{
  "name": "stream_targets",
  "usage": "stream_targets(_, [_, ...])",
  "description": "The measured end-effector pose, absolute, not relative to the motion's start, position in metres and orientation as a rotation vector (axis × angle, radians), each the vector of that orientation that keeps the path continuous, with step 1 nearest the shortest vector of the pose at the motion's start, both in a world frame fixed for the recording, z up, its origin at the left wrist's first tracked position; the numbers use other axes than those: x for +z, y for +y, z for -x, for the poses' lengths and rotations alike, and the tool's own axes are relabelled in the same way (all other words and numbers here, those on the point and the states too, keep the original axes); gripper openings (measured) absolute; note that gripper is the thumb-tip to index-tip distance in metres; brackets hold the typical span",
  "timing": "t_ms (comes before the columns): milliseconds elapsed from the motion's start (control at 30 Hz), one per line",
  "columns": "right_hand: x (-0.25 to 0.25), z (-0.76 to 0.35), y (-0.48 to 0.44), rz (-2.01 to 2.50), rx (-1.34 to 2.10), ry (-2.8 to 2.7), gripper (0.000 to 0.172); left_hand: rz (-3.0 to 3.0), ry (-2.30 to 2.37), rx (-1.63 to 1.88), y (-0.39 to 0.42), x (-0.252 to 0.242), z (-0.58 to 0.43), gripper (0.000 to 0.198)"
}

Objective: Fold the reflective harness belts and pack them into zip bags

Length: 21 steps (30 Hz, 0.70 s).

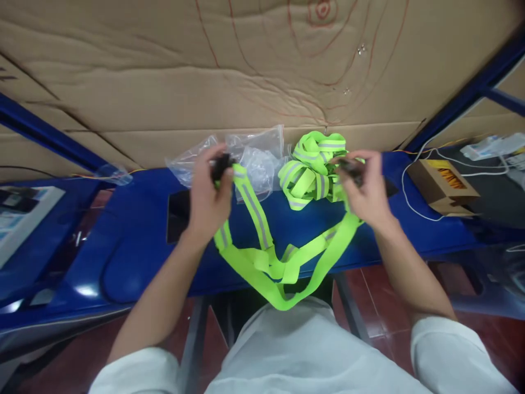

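Observation:
Stretched between my two hands hangs a neon yellow reflective strap (283,271) with grey stripes, drooping in loops over the near edge of the blue table. My left hand (209,194) is closed on a black buckle (221,166) at one end of the strap. On the other side my right hand (363,191) is closed round another dark buckle (351,169), its shape partly hidden by the fingers. A bundle of similar reflective straps (314,169) lies on the table between the hands, nearer the right one. Clear plastic bags (258,164) lie beside my left hand.
Brown cardboard (246,65) walls off the back of the blue table (139,235). To the right stands an open cardboard box (443,186) with yellow-orange contents, a white cable (406,189) running past it. A white-edged tray (28,219) lies at far left.

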State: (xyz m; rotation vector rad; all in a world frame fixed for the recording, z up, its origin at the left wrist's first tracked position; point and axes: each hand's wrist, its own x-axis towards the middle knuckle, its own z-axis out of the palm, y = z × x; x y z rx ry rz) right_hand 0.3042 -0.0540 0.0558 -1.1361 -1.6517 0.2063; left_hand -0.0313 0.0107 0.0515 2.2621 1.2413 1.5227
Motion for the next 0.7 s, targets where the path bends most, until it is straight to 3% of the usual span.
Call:
stream_targets(167, [0.027, -0.261, -0.019, 0.995, 0.278, -2.122, 0.032, -2.440, 1.085, 1.046, 0.016, 0.009, 0.003, 0.029])
stream_targets(400, [-0.016, -0.245, -0.027, 0.868, -0.030, -2.137, 0.035, -2.784, 1.186, 0.801, 0.000, -0.018, 0.007, 0.058])
stream_targets(700, [-0.012, -0.244, -0.030, 0.842, 0.063, -2.057, 0.035, -2.887, 1.176, 0.867, -0.003, -0.016, 0.006, 0.061])
